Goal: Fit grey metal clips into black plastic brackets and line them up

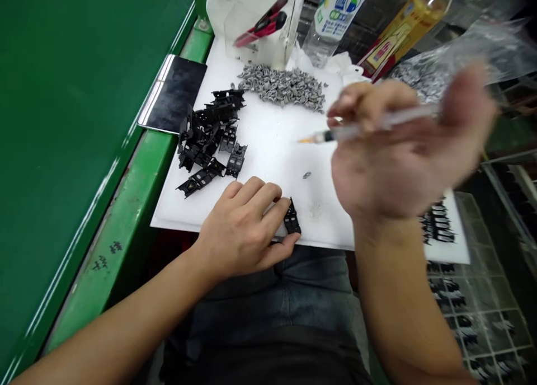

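My left hand [251, 228] rests at the front edge of the white board [268, 144], its fingers closed on a small black slotted part [292, 217]. Raised over the board on the right, my right hand [390, 144] is blurred by motion. It grips a thin clear syringe [348, 131] with an orange tip pointing left. Below that tip lies one small grey metal piece [307, 175]. A heap of black slotted parts [213, 133] sits at the board's left, and a pile of small grey metal pieces [285, 85] at its back.
A dark tablet [174, 91] lies at the left on a green ledge. Red-handled pliers [262, 27] stand in a container at the back, beside a clear bottle [331, 21] and a yellow drink bottle [403, 29]. Black parts [438, 222] line the board's right; a compartment tray [482, 295] is below.
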Available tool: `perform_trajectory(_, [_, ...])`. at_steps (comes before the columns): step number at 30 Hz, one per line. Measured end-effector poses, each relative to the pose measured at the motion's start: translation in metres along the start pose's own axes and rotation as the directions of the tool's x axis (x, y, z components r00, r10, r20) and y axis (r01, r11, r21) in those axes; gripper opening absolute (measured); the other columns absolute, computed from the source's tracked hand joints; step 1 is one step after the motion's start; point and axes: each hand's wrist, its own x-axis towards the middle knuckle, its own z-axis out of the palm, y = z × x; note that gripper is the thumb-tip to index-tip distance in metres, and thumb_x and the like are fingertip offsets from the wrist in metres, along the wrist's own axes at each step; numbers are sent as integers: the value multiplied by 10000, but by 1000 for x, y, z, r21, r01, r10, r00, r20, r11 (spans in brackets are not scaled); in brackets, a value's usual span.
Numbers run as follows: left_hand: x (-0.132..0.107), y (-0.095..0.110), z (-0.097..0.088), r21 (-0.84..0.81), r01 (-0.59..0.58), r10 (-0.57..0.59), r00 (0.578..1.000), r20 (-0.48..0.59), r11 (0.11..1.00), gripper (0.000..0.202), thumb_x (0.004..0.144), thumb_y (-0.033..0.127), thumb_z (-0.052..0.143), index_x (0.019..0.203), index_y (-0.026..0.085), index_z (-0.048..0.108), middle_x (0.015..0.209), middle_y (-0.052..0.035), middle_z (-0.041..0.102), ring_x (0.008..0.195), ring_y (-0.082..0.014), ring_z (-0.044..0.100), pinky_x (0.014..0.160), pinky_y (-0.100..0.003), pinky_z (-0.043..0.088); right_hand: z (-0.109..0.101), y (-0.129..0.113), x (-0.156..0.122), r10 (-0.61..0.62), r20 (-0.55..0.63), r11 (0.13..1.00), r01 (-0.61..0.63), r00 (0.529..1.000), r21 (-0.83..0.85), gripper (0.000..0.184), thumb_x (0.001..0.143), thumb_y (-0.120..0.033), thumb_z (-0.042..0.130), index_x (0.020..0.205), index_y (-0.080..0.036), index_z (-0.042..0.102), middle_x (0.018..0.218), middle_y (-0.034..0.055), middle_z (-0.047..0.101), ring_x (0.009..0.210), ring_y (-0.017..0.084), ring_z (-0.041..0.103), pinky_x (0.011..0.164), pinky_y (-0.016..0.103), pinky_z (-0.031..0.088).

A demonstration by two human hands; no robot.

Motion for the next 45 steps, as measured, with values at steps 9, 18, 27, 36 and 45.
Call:
perform_trajectory(9, [-1,0,-5,-1,13,-13,999,46,1000,418,1018,484,572,1191,129,708,1110,-114,674,963,-294,573,752,-442,423,-17,18,-17,-133,-69,966,114,989,-231,250,1094,-403,492,1196,-280,683,1212,105,700,1126,279,675,930,461,575])
perform_trajectory(18, [-1,1,-6,9,17,-18,999,49,1000,409,1027,499,555,1176,146,696,1121,-114,668,970,-295,557,768,-446,421,-46,24,-40,100,508,784,247,856,-570,216,1046,-164,559,1161,-185,740,1087,99,732,989,259,700,889,419,559])
perform_trajectory(27, [0,0,-6,13,17,-18,998,62,1000,400,1020,493,559,1173,149,692,1117,-112,671,975,-300,561,779,-444,419,-45,28,-40,128,357,833,95,925,-545,75,989,-219,698,1038,-213,754,979,53,718,877,222,704,822,380,545])
perform_trajectory(36, [-1,1,-6,2,13,-13,998,63,1000,406,1024,494,548,1173,145,692,1115,-111,663,969,-298,556,769,-443,414,-39,33,-33,-81,409,805,301,909,-511,152,1006,-178,662,982,-204,810,988,76,831,890,235,776,808,374,600])
perform_trajectory(45, [0,0,-7,-6,16,-16,997,69,1000,393,1023,490,555,1170,148,684,1114,-109,663,967,-294,555,771,-438,412,-37,33,-28,-29,355,845,213,934,-490,72,959,-179,716,955,-208,781,935,58,801,825,228,743,785,369,570])
